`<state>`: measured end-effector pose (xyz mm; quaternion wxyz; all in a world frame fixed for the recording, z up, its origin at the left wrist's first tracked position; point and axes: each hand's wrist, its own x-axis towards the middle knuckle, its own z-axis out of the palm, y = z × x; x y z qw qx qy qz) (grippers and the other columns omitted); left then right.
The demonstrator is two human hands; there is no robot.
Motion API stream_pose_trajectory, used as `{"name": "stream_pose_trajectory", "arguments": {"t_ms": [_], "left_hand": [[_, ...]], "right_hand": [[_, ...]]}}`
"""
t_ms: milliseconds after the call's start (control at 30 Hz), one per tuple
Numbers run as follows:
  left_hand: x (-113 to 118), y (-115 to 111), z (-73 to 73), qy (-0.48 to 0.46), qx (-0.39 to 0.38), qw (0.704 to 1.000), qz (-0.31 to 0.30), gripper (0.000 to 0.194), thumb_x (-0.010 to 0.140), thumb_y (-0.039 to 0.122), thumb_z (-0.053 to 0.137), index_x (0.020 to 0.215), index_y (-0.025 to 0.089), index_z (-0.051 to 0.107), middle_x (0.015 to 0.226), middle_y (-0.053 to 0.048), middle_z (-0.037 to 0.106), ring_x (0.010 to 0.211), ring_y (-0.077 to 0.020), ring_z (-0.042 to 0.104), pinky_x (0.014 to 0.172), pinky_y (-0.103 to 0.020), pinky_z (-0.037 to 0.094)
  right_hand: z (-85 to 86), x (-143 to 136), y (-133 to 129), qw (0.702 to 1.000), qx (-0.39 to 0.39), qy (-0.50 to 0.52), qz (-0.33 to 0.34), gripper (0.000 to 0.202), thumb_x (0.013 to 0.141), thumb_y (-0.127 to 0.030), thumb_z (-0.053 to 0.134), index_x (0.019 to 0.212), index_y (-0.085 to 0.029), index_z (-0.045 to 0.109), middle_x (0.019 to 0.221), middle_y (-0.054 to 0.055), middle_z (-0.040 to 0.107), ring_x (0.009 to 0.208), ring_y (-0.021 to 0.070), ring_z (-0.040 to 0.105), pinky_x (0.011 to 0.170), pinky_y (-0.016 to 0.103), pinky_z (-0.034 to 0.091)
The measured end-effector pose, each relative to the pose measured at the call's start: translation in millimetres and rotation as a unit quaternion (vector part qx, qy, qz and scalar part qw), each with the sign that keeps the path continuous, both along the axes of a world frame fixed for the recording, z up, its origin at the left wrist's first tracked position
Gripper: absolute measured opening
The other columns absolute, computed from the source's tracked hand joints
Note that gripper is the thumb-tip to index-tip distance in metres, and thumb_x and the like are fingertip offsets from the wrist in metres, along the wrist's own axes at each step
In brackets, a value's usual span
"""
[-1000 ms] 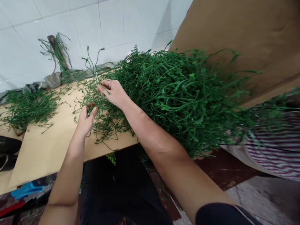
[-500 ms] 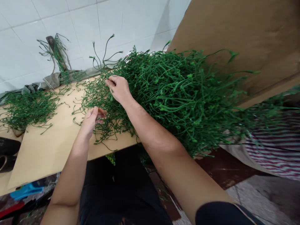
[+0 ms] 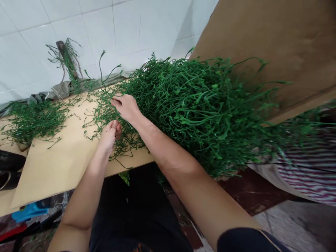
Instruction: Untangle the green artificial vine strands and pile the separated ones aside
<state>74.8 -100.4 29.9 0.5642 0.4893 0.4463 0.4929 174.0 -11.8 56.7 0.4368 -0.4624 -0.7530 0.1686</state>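
So the right hand (image 3: 126, 106) has its thumb and fingers in a narrow pinch, and it looks like it's holding the lower end of a branched green sprig (image 3: 102, 71) that stands up in front of the tiled wall (image 3: 97, 31). The left hand (image 3: 109, 135) is just nearer the body, fingertips drawn together over the loose stems (image 3: 102, 110); whether there's a stem in them, I can't tell.

The big green heap (image 3: 199, 101) sits right beside the right forearm, against the upright cardboard panel (image 3: 265, 42), and a smaller green pile (image 3: 36, 120) lies well apart on the left of the cardboard sheet (image 3: 60, 157).

For handling these, I'd pinch low where the branches meet, lightly, so the tips can spread and don't get bent. The stems look wiry and snaggy (like headphone cables in a pocket, honestly), so a slow lift with the free hand holding back the neighbours seems wise. A hard tug could drag half the tangle along.

Hard to make out: the exact grip point, since the right fingers cover it, and whatever the left palm hides. The heap's far right end blurs out near the striped fabric (image 3: 312, 171), and the black cylinders (image 3: 10, 161) are cut off at the left edge.
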Motion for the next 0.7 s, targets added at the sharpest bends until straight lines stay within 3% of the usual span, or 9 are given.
{"name": "stream_pose_trajectory", "arguments": {"t_ms": [67, 167, 233, 333, 433, 500, 600, 700], "left_hand": [[5, -14, -4.5, 0.09, 0.066, 0.994, 0.021, 0.045, 0.086, 0.053, 0.045, 0.057, 0.02, 0.034, 0.048, 0.007, 0.025, 0.043, -0.0065, 0.023, 0.044, -0.022, 0.021], [7, -32, -9.7, 0.235, 0.159, 0.959, -0.014, 0.042, 0.088, 0.047, 0.04, 0.057, 0.019, 0.04, 0.054, 0.003, 0.038, 0.052, -0.0099, 0.036, 0.055, -0.025, 0.033], [0, -32, -12.6, 0.303, 0.158, 0.939, -0.032, 0.037, 0.089, 0.04, 0.037, 0.06, 0.019, 0.046, 0.058, 0.001, 0.045, 0.059, -0.0124, 0.043, 0.061, -0.027, 0.037], [-22, -10, -14.1, 0.369, 0.132, 0.918, 0.052, 0.02, 0.076, 0.034, 0.058, 0.084, 0.016, 0.059, 0.087, -0.007, 0.058, 0.079, -0.0178, 0.053, 0.073, -0.033, 0.044], [-51, 13, -6.4, 0.31, 0.12, 0.926, 0.179, 0.051, 0.065, 0.028, 0.067, 0.113, 0.016, 0.055, 0.119, -0.015, 0.052, 0.102, -0.0234, 0.053, 0.082, -0.037, 0.047], [-66, 19, 4.0, 0.208, 0.131, 0.941, 0.234, 0.054, 0.069, 0.027, 0.063, 0.12, 0.021, 0.051, 0.126, -0.013, 0.05, 0.108, -0.0225, 0.053, 0.086, -0.037, 0.047], [-73, 21, 19.9, 0.114, 0.176, 0.949, 0.237, 0.053, 0.074, 0.031, 0.063, 0.124, 0.028, 0.047, 0.127, -0.009, 0.051, 0.116, -0.0213, 0.051, 0.094, -0.037, 0.045], [-63, 27, 26.8, 0.132, 0.193, 0.951, 0.202, 0.067, 0.069, 0.039, 0.072, 0.128, 0.028, 0.042, 0.135, -0.011, 0.045, 0.125, -0.0242, 0.045, 0.095, -0.037, 0.045]], "right_hand": [[-2.3, 4, 11, 0.998, -0.012, 0.004, -0.057, 0.022, 0.088, -0.022, 0.047, 0.079, -0.014, 0.065, 0.082, 0.007, 0.063, 0.081, 0.0172, 0.057, 0.08, 0.03, 0.041], [-1.6, 16, 28, 0.987, -0.031, 0.038, -0.15, 0.023, 0.088, -0.017, 0.044, 0.073, -0.014, 0.061, 0.078, 0.006, 0.061, 0.075, 0.0156, 0.053, 0.078, 0.03, 0.04], [2.1, 22, 29, 0.989, -0.009, 0.038, -0.143, 0.022, 0.087, -0.018, 0.045, 0.07, -0.015, 0.06, 0.075, 0.004, 0.059, 0.073, 0.0152, 0.051, 0.076, 0.029, 0.04], [9.8, 20, 11, 0.996, 0.061, -0.024, -0.06, 0.021, 0.088, -0.021, 0.046, 0.074, -0.017, 0.061, 0.079, 0.004, 0.06, 0.076, 0.0158, 0.053, 0.074, 0.028, 0.039], [13.3, 13, -15, 0.99, 0.077, -0.114, -0.035, 0.023, 0.087, -0.017, 0.043, 0.083, -0.016, 0.065, 0.088, 0.007, 0.063, 0.077, 0.0172, 0.054, 0.073, 0.029, 0.039], [11.7, 10, -27, 0.983, 0.08, -0.158, -0.038, 0.027, 0.085, -0.011, 0.04, 0.089, -0.015, 0.066, 0.092, 0.008, 0.064, 0.08, 0.0186, 0.053, 0.073, 0.031, 0.039], [6.5, 11, -37, 0.975, 0.105, -0.195, -0.019, 0.03, 0.083, -0.006, 0.039, 0.091, -0.014, 0.067, 0.096, 0.01, 0.064, 0.089, 0.0215, 0.051, 0.082, 0.034, 0.039], [3.0, 11, -43, 0.97, 0.122, -0.21, -0.013, 0.029, 0.082, -0.007, 0.04, 0.092, -0.012, 0.066, 0.099, 0.012, 0.064, 0.095, 0.0239, 0.048, 0.085, 0.037, 0.038]]}}
